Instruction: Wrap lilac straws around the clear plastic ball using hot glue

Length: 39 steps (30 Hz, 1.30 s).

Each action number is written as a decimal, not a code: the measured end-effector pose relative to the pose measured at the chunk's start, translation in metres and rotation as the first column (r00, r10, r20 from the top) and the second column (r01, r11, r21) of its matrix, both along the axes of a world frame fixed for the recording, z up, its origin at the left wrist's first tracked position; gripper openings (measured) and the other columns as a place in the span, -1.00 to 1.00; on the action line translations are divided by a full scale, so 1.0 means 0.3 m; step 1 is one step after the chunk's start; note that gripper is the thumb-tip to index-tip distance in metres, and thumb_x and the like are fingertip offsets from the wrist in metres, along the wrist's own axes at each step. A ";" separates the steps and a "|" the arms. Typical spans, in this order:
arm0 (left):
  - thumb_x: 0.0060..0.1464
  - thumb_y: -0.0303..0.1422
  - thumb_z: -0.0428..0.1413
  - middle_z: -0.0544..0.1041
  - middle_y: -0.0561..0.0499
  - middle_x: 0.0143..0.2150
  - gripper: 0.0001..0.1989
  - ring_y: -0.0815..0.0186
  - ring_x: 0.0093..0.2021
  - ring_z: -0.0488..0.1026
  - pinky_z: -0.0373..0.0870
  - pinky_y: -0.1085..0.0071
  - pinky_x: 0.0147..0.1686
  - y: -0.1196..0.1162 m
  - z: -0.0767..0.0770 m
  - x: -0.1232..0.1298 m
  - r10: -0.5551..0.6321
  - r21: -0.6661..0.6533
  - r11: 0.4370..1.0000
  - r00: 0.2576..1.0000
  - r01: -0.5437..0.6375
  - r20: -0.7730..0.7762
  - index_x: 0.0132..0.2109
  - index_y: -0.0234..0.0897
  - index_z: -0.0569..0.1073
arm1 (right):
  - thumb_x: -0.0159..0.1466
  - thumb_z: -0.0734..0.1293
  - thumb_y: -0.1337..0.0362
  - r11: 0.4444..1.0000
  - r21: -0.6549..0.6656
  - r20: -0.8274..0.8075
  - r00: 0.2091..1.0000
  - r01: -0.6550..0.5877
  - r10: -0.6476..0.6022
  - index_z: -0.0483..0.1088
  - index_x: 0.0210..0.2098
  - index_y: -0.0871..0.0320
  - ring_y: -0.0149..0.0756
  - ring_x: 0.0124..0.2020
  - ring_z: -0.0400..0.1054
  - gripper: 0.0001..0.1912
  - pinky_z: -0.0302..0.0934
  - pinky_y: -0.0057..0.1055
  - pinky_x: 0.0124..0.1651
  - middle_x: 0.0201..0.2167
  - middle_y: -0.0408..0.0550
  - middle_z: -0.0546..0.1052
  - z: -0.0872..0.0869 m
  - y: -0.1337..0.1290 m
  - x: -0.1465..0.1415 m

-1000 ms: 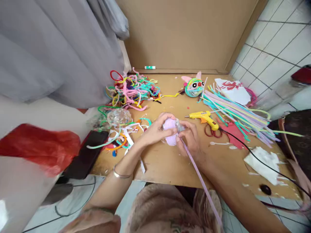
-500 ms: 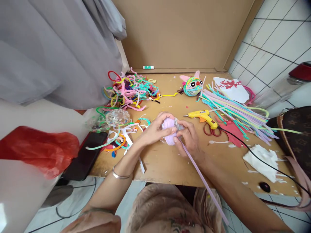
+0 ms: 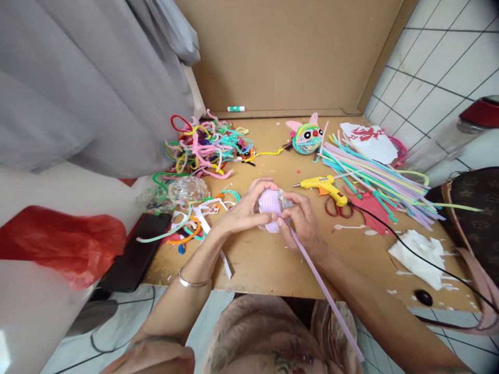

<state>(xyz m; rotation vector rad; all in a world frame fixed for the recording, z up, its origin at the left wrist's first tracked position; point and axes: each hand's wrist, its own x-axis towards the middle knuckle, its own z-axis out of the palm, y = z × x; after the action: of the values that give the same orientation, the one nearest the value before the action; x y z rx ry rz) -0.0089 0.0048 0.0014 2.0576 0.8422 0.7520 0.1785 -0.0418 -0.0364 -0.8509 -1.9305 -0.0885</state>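
Between my two hands, above the table's front half, is a clear plastic ball (image 3: 287,202) partly wrapped in rows of lilac pipe cleaner (image 3: 268,200). My left hand (image 3: 249,208) grips the ball from the left, its thumb lying across the lilac rows. My right hand (image 3: 302,221) is closed at the ball's right side, its fingers pinching the pipe cleaner where it leaves the wrapping. The loose length of that pipe cleaner slants down to the right past the table edge. The ball's underside is hidden by my hands.
A yellow glue gun (image 3: 322,184) lies right of my hands by red-handled scissors (image 3: 339,206). Straight pipe cleaners (image 3: 382,171) are bundled at right, near a decorated ball with pink ears (image 3: 307,139). Tangled pipe cleaners (image 3: 206,143), another clear ball (image 3: 187,189) and a black phone (image 3: 136,252) are at left.
My left thumb has shifted slightly on the wrapping, and the ball appears turned a little, showing more lilac rows. The whole view has drifted slightly. Both hands keep their hold.
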 end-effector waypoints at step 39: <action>0.32 -0.25 -0.13 0.11 -0.19 0.30 -0.72 0.14 0.40 0.00 0.05 0.05 0.33 -0.035 0.011 0.018 -0.008 0.243 0.969 0.993 0.038 -0.120 0.06 -0.20 0.36 | 0.27 0.25 0.29 0.984 -0.180 -0.230 0.972 0.008 -0.050 0.23 -0.25 0.08 -0.19 0.00 0.29 -0.93 0.29 -0.09 0.03 -0.02 0.04 0.28 -0.009 0.035 -0.003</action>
<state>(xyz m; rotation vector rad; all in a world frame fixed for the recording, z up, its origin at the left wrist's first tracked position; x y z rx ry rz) -0.0035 -0.0057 0.0046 2.3474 0.8224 0.7592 0.1776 -0.0314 -0.0392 -0.9635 -1.7216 0.1629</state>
